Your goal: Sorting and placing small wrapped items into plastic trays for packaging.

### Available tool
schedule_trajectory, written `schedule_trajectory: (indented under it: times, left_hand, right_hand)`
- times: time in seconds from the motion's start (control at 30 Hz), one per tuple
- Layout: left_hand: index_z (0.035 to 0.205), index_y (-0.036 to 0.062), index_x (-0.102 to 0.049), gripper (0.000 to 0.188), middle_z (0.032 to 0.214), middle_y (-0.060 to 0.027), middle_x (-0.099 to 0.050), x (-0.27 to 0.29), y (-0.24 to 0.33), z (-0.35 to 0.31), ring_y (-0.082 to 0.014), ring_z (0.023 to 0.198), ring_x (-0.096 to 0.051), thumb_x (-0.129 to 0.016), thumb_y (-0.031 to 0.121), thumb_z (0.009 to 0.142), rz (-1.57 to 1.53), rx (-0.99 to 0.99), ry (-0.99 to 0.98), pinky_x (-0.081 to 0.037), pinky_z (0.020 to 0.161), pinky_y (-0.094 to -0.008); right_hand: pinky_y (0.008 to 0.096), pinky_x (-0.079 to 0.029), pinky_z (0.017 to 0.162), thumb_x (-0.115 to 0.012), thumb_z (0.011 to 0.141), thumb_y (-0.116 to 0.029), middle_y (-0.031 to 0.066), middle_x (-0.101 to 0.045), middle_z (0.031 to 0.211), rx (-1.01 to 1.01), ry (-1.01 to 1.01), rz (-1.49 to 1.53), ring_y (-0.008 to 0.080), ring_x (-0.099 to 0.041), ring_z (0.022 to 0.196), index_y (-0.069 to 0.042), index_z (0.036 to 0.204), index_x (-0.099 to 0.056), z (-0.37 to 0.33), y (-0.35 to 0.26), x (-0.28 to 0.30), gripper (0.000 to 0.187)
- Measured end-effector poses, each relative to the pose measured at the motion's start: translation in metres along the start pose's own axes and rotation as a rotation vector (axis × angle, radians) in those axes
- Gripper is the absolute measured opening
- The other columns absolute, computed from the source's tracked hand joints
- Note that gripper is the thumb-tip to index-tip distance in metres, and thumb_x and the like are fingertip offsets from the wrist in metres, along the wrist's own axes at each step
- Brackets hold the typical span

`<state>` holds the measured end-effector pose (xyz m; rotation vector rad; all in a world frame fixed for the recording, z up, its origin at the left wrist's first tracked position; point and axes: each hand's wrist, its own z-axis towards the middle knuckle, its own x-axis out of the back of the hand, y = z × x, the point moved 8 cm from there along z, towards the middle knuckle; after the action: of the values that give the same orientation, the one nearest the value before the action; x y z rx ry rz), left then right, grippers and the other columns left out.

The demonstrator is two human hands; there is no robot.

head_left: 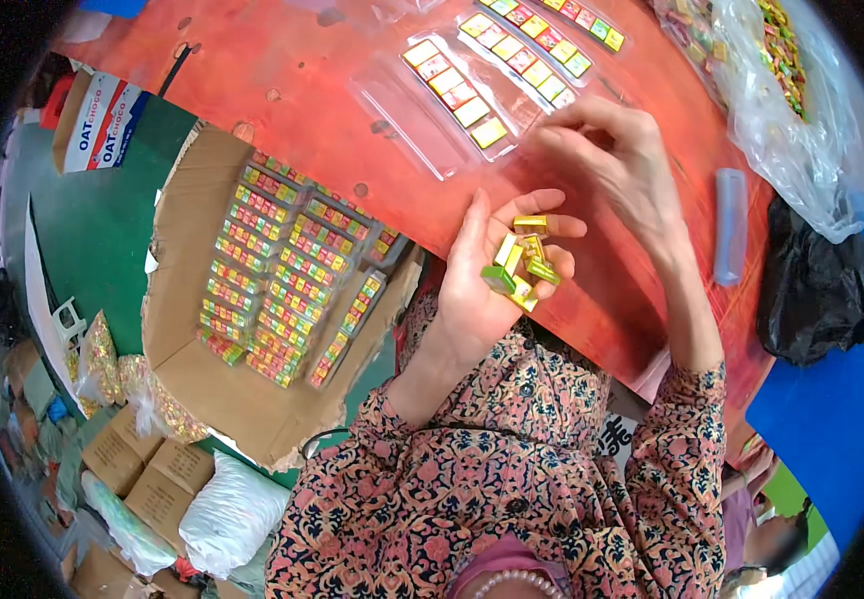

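Observation:
My left hand (472, 285) is turned palm up over the table's near edge. Its curled fingers cradle several small yellow and green boxes (514, 252). Above and to its right, my right hand (620, 165) hovers with bent fingers, thumb and forefinger drawn together near the closest clear plastic tray. Whether a small piece sits between those fingertips is hidden. That tray holds a row of small yellow, red and white pieces (447, 82); its clear lid (407, 125) lies folded out to the left. Beyond it are more clear trays filled with similar coloured pieces (520, 55).
A red table (282, 60) spans the top. At its left, a large open carton (187, 339) contains stacked filled trays (282, 270). Right of my hand lie a clear plastic strip (730, 225), a black bag (817, 285) and a clear bag of coloured pieces (787, 60).

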<state>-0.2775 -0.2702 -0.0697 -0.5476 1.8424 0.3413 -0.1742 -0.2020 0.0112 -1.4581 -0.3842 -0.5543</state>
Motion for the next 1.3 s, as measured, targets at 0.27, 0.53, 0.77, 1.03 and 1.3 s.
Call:
schedule_trajectory:
  times: [0.27, 0.53, 0.77, 1.03, 1.3]
  left_hand:
    - [0.111, -0.0006, -0.046, 0.051, 0.104, -0.0155, -0.057, 0.002, 0.006, -0.002, -0.0246, 0.091, -0.057, -0.027, 0.043, 0.092, -0.246, -0.118, 0.061, -0.048, 0.079, -0.0363]
    - [0.111, 0.0047, -0.049, 0.045, 0.104, -0.0112, -0.057, 0.015, 0.005, -0.004, -0.0225, 0.098, -0.054, -0.031, 0.042, 0.092, -0.100, -0.120, 0.196, -0.042, 0.086, -0.0355]
    - [0.112, 0.0056, -0.048, 0.049, 0.105, -0.0112, -0.056, -0.006, 0.001, -0.004, -0.0206, 0.097, -0.054, -0.027, 0.045, 0.092, -0.125, -0.085, 0.004, -0.042, 0.085, -0.0339]
    - [0.107, 0.0064, -0.053, 0.045, 0.104, -0.0105, -0.059, 0.003, 0.003, 0.003, -0.0225, 0.103, -0.053, -0.029, 0.042, 0.092, -0.300, -0.105, -0.204, -0.040, 0.091, -0.0376]
    - [0.116, -0.0046, -0.045, 0.050, 0.108, -0.0204, -0.054, -0.009, 0.005, 0.004, -0.0340, 0.107, -0.049, -0.032, 0.037, 0.092, -0.240, -0.102, -0.075, -0.038, 0.095, -0.0433]
  right_hand:
    - [0.0262, -0.038, 0.052, -0.065, 0.072, -0.011, 0.0074, -0.048, 0.063, 0.008, -0.149, -0.085, 0.0169, -0.047, 0.056, -0.001, 0.082, -0.062, -0.047, -0.043, 0.009, 0.015]
    - [0.0323, -0.048, 0.048, -0.053, 0.072, -0.010, 0.0106, -0.046, 0.088, 0.254, -0.312, -0.710, 0.0216, -0.058, 0.067, -0.004, 0.092, -0.054, -0.061, -0.063, -0.034, 0.021]
    - [0.0377, -0.046, 0.053, -0.052, 0.069, -0.005, 0.0141, -0.044, 0.088, 0.232, -0.454, -0.545, 0.0279, -0.057, 0.069, 0.002, 0.088, -0.048, -0.060, -0.064, -0.036, 0.021]
    - [0.0349, -0.046, 0.057, -0.056, 0.072, -0.004, 0.0112, -0.048, 0.076, 0.136, -0.413, -0.244, 0.0274, -0.056, 0.070, 0.000, 0.087, -0.053, -0.036, -0.058, -0.025, 0.016]
    - [0.0255, -0.041, 0.058, -0.058, 0.080, -0.012, 0.0065, -0.055, 0.077, 0.056, -0.167, -0.083, 0.0116, -0.051, 0.067, 0.003, 0.092, -0.059, 0.013, -0.025, -0.009, 0.019]
